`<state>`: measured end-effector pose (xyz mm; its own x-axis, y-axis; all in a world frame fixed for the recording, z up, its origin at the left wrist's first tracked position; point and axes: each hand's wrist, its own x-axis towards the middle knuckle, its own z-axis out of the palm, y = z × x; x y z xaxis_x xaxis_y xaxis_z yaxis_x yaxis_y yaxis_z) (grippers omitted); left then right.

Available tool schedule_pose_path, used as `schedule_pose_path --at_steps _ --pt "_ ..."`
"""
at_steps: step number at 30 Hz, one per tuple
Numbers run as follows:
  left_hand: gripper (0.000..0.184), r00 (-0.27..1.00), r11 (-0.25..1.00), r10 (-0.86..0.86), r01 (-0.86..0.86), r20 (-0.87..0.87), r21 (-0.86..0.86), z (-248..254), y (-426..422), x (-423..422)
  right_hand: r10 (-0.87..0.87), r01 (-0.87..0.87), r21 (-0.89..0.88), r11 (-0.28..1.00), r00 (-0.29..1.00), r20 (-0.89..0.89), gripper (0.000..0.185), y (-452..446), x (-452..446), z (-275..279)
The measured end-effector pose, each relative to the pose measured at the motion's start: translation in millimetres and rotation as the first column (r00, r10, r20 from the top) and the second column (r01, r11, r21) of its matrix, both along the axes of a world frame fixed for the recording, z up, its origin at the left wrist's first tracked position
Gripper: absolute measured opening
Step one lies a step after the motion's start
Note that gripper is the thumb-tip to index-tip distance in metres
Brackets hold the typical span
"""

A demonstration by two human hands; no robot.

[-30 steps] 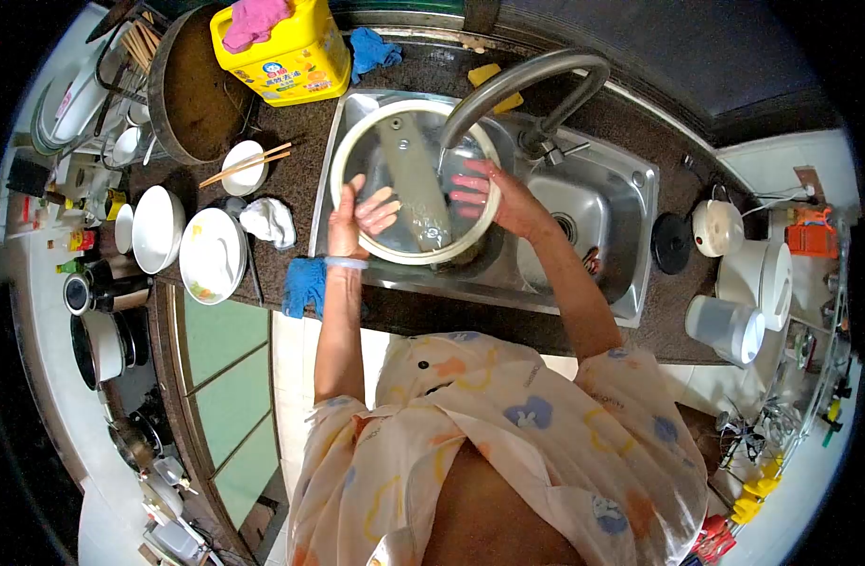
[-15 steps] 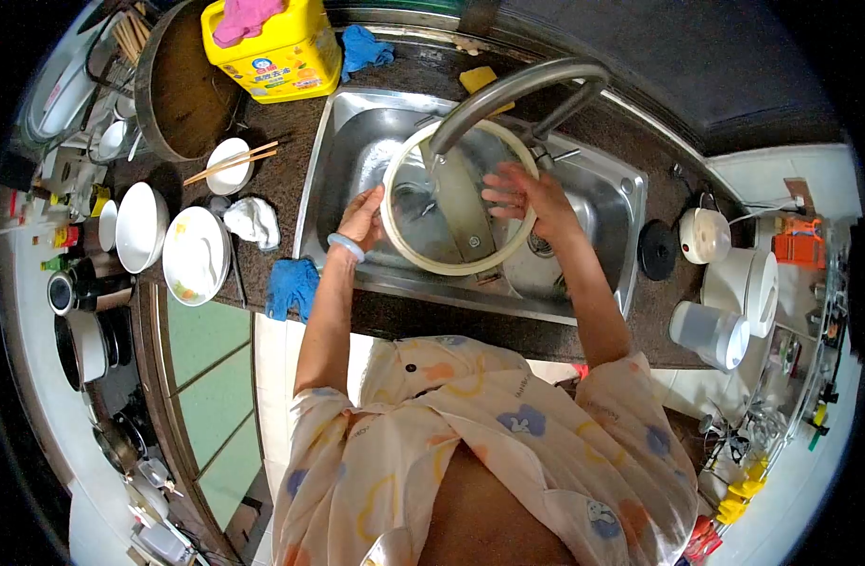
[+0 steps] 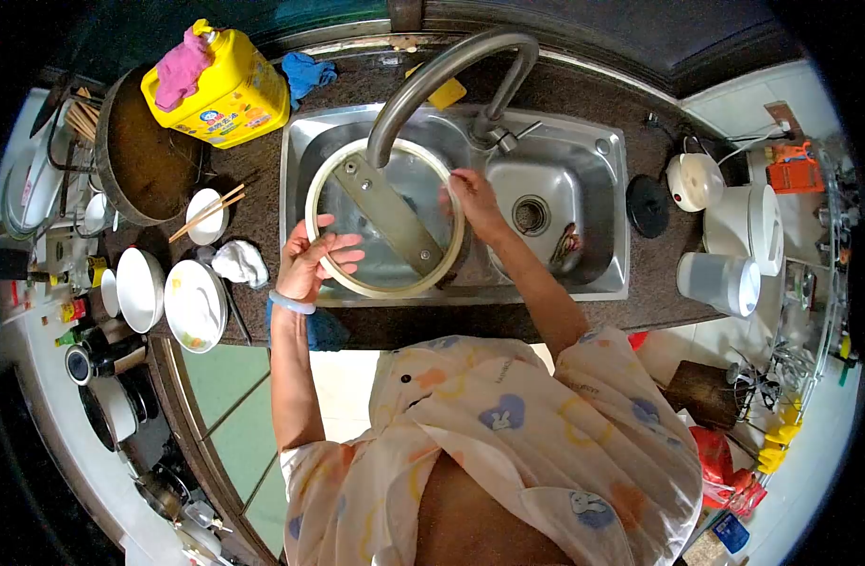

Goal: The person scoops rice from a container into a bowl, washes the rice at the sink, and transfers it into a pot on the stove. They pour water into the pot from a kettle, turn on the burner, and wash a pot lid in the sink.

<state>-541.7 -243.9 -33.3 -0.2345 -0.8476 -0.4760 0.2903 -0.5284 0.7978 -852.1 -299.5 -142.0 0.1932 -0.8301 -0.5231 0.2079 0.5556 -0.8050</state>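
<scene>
A round see-through lid (image 3: 392, 224) with a cream rim and a flat bar bolted across it is held over the left basin of the steel sink (image 3: 602, 274). My left hand (image 3: 312, 259), with a pale bangle at the wrist, grips the rim at the lower left, its fingers reaching over the edge. At the right side of the rim is my right hand (image 3: 473, 203), closed on it with slightly blurred fingertips. The curved faucet (image 3: 432, 75) arches above the lid, its spout end over the bar's upper part.
In the right basin are a drain (image 3: 530, 215) and some scraps (image 3: 566, 243). Left of the sink stand a yellow jug (image 3: 234, 99), white bowls (image 3: 140, 288), chopsticks (image 3: 206, 213) and a white cloth (image 3: 239, 263). A black disc (image 3: 648, 206) and white container (image 3: 720, 283) are at the right.
The lid has shifted left relative to the sink, uncovering the right basin, and its bar is turned more diagonally. My right hand has moved from inside the rim to its right edge.
</scene>
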Motion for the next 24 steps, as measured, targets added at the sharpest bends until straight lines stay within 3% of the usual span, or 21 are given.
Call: schedule_pose_path --at_steps 1,2,4,6,7,9,12,15,16,23,24 --pt "0.039 1.0 1.0 0.005 -0.005 0.007 -0.001 3.6 1.1 0.2 -0.163 0.032 -0.337 0.941 0.915 -0.37 0.033 -4.1 -7.0 -18.3" --pt "0.037 0.997 0.999 0.031 -0.028 0.064 -0.045 6.9 1.7 1.2 -0.413 -0.076 -0.623 0.778 0.685 -0.6 0.029 -11.1 -14.9 -31.5" --pt "0.036 0.98 0.992 0.092 -0.074 0.179 -0.1 19.5 3.5 2.7 -0.67 0.157 -0.764 0.626 0.611 -0.423 0.033 -26.8 -39.1 -42.0" --pt "0.037 0.961 0.984 0.141 -0.109 0.238 -0.144 25.6 5.3 7.9 -0.661 0.352 -0.613 0.707 0.637 -0.396 0.042 -38.5 -52.8 5.7" --pt "0.037 0.955 0.978 0.168 -0.13 0.246 -0.162 28.8 6.2 10.0 -0.655 0.348 -0.614 0.709 0.648 -0.388 0.042 -44.5 -63.8 3.9" --pt "0.036 0.942 0.968 0.201 -0.15 0.269 -0.199 31.5 8.8 15.9 -0.489 0.145 -0.607 0.781 0.748 -0.45 0.058 -67.1 -89.6 -9.8" --pt "0.032 0.913 0.95 0.26 -0.182 0.315 -0.255 34.9 12.7 21.1 -0.451 0.114 -0.556 0.823 0.726 -0.519 0.072 -88.0 -105.8 -40.9" --pt "0.027 0.879 0.938 0.318 -0.237 0.354 -0.253 39.2 17.3 18.9 -0.362 0.052 -0.5 0.865 0.754 -0.548 0.091 -79.9 -96.3 -8.5" --pt "0.026 0.87 0.927 0.325 -0.216 0.371 -0.306 34.4 17.7 20.4 -0.259 0.074 -0.329 0.941 0.784 -0.564 0.096 -86.6 -93.7 9.9" --pt "0.023 0.83 0.904 0.361 -0.198 0.425 -0.38 45.1 21.1 13.0 -0.213 -0.004 -0.363 0.932 0.803 -0.556 0.091 -80.3 -101.2 24.8" --pt "0.022 0.815 0.893 0.368 -0.175 0.448 -0.414 49.2 23.3 11.9 -0.348 0.003 -0.481 0.877 0.695 -0.629 0.086 -75.7 -103.3 12.7"
